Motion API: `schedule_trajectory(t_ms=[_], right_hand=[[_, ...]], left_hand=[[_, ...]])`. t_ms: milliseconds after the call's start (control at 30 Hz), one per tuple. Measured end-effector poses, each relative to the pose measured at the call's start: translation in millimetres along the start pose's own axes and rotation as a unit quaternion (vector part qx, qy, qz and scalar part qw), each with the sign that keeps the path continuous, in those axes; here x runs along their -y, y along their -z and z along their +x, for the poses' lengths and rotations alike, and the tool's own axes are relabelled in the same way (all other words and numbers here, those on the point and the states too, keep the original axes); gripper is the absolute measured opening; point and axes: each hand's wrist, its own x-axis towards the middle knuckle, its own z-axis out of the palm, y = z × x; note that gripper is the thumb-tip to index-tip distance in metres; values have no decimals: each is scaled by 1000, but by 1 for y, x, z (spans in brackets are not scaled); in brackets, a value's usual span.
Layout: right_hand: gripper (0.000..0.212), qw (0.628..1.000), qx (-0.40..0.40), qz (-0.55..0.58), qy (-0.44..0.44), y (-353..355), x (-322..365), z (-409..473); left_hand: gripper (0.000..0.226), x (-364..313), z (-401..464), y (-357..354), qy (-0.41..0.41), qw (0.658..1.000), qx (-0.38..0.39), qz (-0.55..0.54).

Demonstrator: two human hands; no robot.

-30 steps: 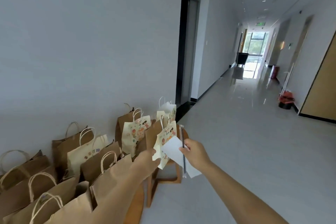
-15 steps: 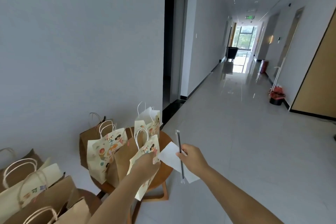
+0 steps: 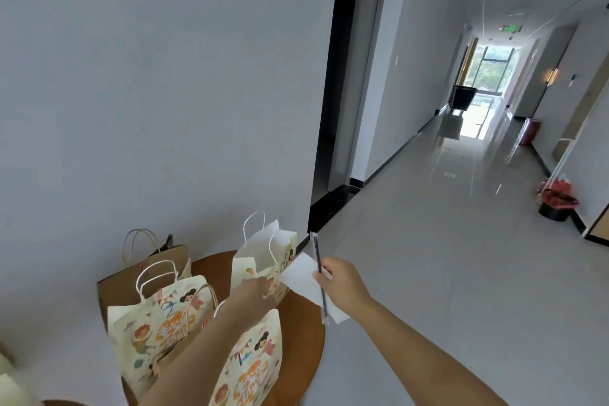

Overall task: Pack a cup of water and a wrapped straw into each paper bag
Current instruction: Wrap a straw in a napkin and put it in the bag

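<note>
A round wooden counter [image 3: 298, 333] is crowded with paper bags. The far white bag [image 3: 260, 257] is touched by the left hand [image 3: 255, 292]; its grip cannot be told. A wrapped straw [image 3: 319, 269] and white paper [image 3: 301, 277] are pinched in the right hand [image 3: 344, 283], just beside that bag.

A round brown wooden surface [image 3: 298, 333] stands against the grey wall and carries several paper bags. A white illustrated bag [image 3: 260, 257] stands at its far edge, another illustrated bag [image 3: 161, 323] toward the left and a third [image 3: 253, 362] nearest the camera. A plain brown bag [image 3: 131, 277] stands behind them by the wall.
</note>
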Motion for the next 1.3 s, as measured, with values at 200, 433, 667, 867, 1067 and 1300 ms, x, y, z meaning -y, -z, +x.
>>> schedule_trajectory(t_ms=[200,433,667,867,1067,1300], right_hand=[[25,997,49,26,59,8,-35,94],[38,983,107,24,148,23,-73,195],[42,969,137,47,198,26,-73,263],[41,956,148,69,242,5,-46,306],[14,943,192,72,261,-28,-31,333],[10,926,246,91,271,-66,-22,337]], left_hand=[[40,-12,69,-15,61,998,-35,0],[38,-43,128,-30,158,983,-94,4],[37,-30,145,-31,250,959,-132,16],[42,-10,176,-22,252,958,-137,30],[66,4,210,-24,224,968,-73,83],[109,18,214,-41,240,958,19,159]])
